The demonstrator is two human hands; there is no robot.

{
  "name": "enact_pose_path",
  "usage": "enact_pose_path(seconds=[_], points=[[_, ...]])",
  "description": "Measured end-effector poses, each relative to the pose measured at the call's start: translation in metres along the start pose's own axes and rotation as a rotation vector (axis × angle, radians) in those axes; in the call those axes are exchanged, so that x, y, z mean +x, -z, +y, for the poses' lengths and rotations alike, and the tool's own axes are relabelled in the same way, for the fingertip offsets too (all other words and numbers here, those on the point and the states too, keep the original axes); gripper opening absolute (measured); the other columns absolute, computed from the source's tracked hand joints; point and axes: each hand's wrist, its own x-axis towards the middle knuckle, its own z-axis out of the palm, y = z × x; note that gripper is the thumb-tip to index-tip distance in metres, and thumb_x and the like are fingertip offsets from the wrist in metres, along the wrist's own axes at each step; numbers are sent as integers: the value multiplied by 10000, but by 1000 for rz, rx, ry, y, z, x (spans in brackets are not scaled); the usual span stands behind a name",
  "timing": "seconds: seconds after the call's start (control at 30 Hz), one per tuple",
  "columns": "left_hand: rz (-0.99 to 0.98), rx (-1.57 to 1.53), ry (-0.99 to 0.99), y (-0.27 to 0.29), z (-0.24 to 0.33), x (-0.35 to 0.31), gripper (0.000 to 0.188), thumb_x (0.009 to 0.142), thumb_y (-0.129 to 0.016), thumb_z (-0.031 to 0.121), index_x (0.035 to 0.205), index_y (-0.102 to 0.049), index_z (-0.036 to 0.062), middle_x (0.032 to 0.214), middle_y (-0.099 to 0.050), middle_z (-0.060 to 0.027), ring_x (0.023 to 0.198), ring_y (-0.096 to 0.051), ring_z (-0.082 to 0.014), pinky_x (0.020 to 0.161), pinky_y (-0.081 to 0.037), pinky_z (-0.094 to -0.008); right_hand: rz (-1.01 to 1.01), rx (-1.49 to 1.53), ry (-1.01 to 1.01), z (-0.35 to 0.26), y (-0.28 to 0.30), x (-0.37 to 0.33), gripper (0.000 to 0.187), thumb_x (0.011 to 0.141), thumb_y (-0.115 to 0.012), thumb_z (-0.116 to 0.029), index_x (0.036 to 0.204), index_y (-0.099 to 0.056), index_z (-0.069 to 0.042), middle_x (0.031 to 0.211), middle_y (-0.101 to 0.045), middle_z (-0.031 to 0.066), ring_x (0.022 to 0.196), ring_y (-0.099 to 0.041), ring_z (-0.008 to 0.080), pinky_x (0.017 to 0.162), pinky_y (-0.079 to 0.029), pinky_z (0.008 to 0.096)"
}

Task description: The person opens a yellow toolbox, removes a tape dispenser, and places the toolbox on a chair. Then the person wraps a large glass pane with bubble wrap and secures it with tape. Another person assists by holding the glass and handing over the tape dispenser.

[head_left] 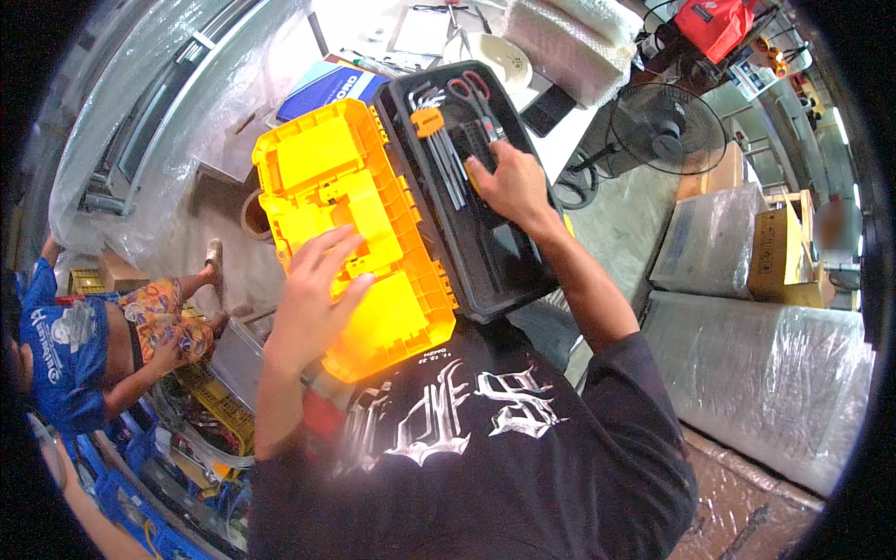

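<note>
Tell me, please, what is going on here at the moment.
A person has a toolbox open in front of them. Their right hand reaches into its black tray, beside red-handled scissors and an orange holder of hex keys; whether it grips anything is hard to tell. The left hand is spread over the opened yellow lid. Another person in a blue shirt is off to the left.

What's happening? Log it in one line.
left hand: open over yellow rectangular plastic lid | right hand: in black rectangular plastic box | nearby: red-handled scissors
</note>
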Motion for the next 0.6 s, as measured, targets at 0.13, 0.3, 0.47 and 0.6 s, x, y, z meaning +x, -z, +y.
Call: enact_pose_path(seconds=[0.13, 0.3, 0.47, 0.6], points=[[299, -92, 251, 14, -25, -46, 386, 947, -659, 140, 1304, -621, -2, 1375, -586, -187, 1272, -567, -370, 1088, -445, -437, 5, 73, -19, 4, -16, 4, 444, 909, -699, -381, 1044, -686, 42, 814, -699, 285, 811, -702, 465, 744, -544, 530], [414, -141, 575, -23, -45, -87, 510, 983, -623, 143, 1453, -483, 4, 1368, -579, -197, 1307, -547, -321, 1086, -449, -431, -31, 21, 15, 7, -12, 3, 415, 911, -703, -367, 1017, -681, 34, 782, -684, 287, 794, -689, 471, 711, -534, 519], [320, -514, 679, -66, -40, -96, 603, 1041, -556, 183, 1558, -317, -11, 1452, -506, -228, 1369, -490, -279, 1104, -417, -373, -40, 45, -53, 0, -21, -5, 370, 916, -675, -380, 950, -649, -12, 792, -695, 271, 777, -684, 474, 736, -533, 570], [456, -699, 704, -73, -42, -86, 546, 1043, -542, 148, 1527, -364, -32, 1380, -588, -174, 1263, -567, -242, 1069, -432, -337, -22, 31, -42, 2, -23, -6, 384, 920, -667, -389, 988, -668, -12, 763, -694, 255, 753, -689, 465, 725, -537, 560]])
